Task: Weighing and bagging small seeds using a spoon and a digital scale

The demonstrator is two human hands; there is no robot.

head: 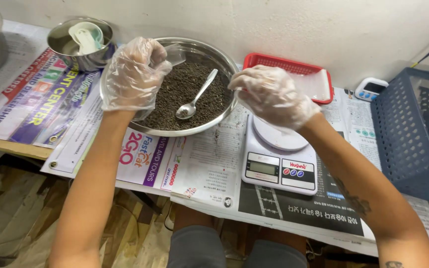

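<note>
The gloved left hand (134,74) pinched a small clear plastic bag (174,53) over the wide steel bowl of dark loose grains (184,92), where a metal spoon (196,95) lay untouched. The gloved right hand (272,95), fingers curled, whether holding anything I cannot tell, hovered above the white digital kitchen scale (279,161); nothing sat on its platform, so weighing seemed not yet done.

Newspaper-covered table (209,164); steel bowl (194,130), white scale (280,166), red tray (286,64), blue basket (413,129) on it.

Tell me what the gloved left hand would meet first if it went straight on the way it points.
Probably the dark loose grains in the round steel bowl; the left hand hovers above them, though depth is unclear.
</note>
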